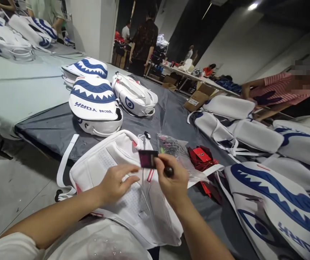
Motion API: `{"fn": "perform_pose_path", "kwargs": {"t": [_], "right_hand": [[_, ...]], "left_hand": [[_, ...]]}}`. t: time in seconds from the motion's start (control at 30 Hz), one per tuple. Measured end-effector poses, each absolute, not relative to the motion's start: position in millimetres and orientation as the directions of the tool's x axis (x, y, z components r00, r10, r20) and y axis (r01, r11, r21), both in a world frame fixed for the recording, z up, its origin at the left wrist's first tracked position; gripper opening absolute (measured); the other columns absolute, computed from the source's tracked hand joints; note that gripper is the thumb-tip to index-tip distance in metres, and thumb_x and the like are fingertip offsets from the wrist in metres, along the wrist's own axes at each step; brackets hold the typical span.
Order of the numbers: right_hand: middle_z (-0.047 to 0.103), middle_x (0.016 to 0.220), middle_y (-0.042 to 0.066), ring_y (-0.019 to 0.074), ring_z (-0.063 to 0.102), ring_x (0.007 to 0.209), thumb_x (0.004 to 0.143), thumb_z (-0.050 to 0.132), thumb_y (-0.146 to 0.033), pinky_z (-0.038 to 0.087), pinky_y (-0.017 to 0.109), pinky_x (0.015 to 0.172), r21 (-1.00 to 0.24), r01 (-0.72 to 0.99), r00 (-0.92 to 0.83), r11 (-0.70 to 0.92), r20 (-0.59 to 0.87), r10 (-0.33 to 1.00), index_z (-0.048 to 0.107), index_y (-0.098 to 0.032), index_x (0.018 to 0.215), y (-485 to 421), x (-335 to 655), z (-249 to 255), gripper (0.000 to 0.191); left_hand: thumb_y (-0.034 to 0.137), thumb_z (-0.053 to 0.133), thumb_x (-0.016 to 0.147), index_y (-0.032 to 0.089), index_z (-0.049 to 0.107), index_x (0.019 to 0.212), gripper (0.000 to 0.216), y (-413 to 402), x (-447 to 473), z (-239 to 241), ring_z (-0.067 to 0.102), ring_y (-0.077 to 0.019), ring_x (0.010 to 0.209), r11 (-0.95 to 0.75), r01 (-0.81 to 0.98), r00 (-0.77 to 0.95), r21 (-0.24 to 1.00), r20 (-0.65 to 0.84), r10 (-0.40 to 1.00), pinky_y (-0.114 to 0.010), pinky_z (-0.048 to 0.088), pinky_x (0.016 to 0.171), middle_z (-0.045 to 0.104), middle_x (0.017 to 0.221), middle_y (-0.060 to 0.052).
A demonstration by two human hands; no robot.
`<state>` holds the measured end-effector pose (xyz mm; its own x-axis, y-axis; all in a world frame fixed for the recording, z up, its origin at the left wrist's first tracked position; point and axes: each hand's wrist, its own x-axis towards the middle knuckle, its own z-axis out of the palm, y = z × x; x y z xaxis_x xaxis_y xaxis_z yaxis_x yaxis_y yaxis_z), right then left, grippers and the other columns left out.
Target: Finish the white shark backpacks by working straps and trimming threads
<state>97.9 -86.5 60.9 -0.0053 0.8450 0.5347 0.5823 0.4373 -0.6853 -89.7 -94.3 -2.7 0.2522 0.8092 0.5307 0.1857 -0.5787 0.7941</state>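
A white backpack (pixel 90 173) lies in front of me, its padded back panel and straps facing up. Over it, my right hand (pixel 172 178) is closed, pinching a small dark card (pixel 147 159) with a purplish face between thumb and finger. A dark rounded end (pixel 168 172) of something pokes out of the same fist; its kind is hidden. My left hand (pixel 119 182) is just left of the card, thumb and forefinger apart, with nothing visible between them. Beyond my right hand are a clear plastic bag (pixel 175 148) and a pile of red and black tags (pixel 202 157).
White-and-blue shark-mouth backpacks stand ahead (pixel 92 103) and to the right (pixel 279 202) on the dark table cover (pixel 168 104). Several grey-white backpacks (pixel 255 135) lie at the right, near a person in a striped shirt (pixel 274 86). A cardboard box (pixel 198 97) stands beyond.
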Motion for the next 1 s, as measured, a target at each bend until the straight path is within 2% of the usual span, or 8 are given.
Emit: {"fn": "perform_pose_path", "kwargs": {"t": [0.07,0.17,0.37,0.47,0.57,0.7,0.87,1.0], "right_hand": [[0.068,0.077,0.001,0.0153,0.061,0.067,0.090,0.058,-0.030,0.043,0.026,0.063,-0.569,0.681,-0.048,0.460,0.592,0.804,0.065,-0.020,0.086,-64.2,92.9,63.9,0.012],[0.066,0.072,0.000,0.0144,0.059,0.062,0.089,0.057,-0.026,0.042,0.025,0.059,-0.552,0.684,-0.181,0.478,0.506,0.843,0.063,-0.020,0.084,-42.5,82.1,61.0,0.010],[0.072,0.091,0.004,0.0166,0.067,0.080,0.094,0.055,-0.019,0.050,0.027,0.072,-0.480,0.564,-0.362,0.672,0.587,0.724,0.065,-0.022,0.103,-57.1,59.7,60.2,0.014],[0.072,0.090,0.005,0.0173,0.067,0.079,0.095,0.055,-0.022,0.051,0.028,0.071,-0.588,0.501,-0.401,0.635,0.493,0.772,0.069,-0.022,0.100,-66.7,56.9,69.0,0.015],[0.063,0.065,0.001,0.0128,0.058,0.056,0.093,0.061,-0.033,0.045,0.024,0.054,-0.814,0.412,-0.450,0.410,0.210,0.868,0.067,-0.018,0.079,-70.2,59.9,77.8,0.021],[0.052,0.055,-0.003,0.0086,0.046,0.045,0.082,0.074,-0.048,0.034,0.020,0.044,-0.955,0.279,-0.473,0.095,-0.051,0.880,0.063,-0.017,0.071,-72.7,64.5,81.7,0.036],[0.050,0.057,-0.003,0.0091,0.042,0.050,0.083,0.070,-0.049,0.032,0.021,0.047,-0.926,0.351,-0.448,0.140,-0.035,0.893,0.060,-0.017,0.070,-74.5,65.1,76.2,0.037],[0.045,0.058,-0.004,0.0089,0.038,0.054,0.085,0.064,-0.036,0.028,0.022,0.052,-0.776,0.551,-0.283,0.308,0.174,0.943,0.053,-0.018,0.065,-73.6,65.7,64.2,0.029]], "left_hand": [[0.030,0.058,0.095,0.018,0.067,0.110,0.021,-83.7,-109.2,-4.3,0.066,-0.0210,0.101,-0.627,0.333,0.093,0.704,0.637,0.765,-0.035,0.052,0.091,0.073,0.106,-0.009],[0.028,0.056,0.095,0.021,0.064,0.110,0.019,-69.1,-132.5,-6.2,0.062,-0.0213,0.109,-0.544,0.492,-0.082,0.680,0.658,0.749,-0.040,0.048,0.100,0.070,0.111,-0.008],[0.028,0.069,0.088,0.020,0.066,0.109,0.023,-65.5,-132.6,-4.4,0.066,-0.0176,0.097,-0.544,0.276,-0.038,0.793,0.574,0.818,-0.025,0.053,0.070,0.071,0.109,-0.008],[0.021,0.067,0.089,0.018,0.070,0.092,0.005,-64.3,-125.0,0.0,0.066,-0.0140,0.082,-0.612,0.107,-0.041,0.783,0.619,0.784,-0.024,0.052,0.070,0.072,0.088,-0.005],[0.023,0.070,0.087,0.017,0.070,0.080,0.009,-63.0,-124.5,4.3,0.065,-0.0129,0.075,-0.617,-0.072,-0.029,0.784,0.616,0.787,-0.024,0.051,0.069,0.071,0.078,-0.004],[0.039,0.076,0.082,0.015,0.069,0.073,0.027,-65.4,-129.2,9.4,0.060,-0.0111,0.064,-0.292,-0.364,0.200,0.885,0.380,0.903,-0.022,0.049,0.062,0.067,0.069,-0.002],[0.046,0.074,0.080,0.013,0.066,0.071,0.034,-67.5,-127.8,6.3,0.059,-0.0113,0.062,-0.049,-0.382,0.371,0.923,0.201,0.907,-0.022,0.048,0.060,0.066,0.066,-0.002],[0.034,0.074,0.080,0.014,0.070,0.078,0.020,-71.2,-121.2,-1.3,0.059,-0.0107,0.066,-0.225,-0.148,0.200,0.963,0.252,0.947,-0.021,0.045,0.063,0.068,0.071,0.000]]}}
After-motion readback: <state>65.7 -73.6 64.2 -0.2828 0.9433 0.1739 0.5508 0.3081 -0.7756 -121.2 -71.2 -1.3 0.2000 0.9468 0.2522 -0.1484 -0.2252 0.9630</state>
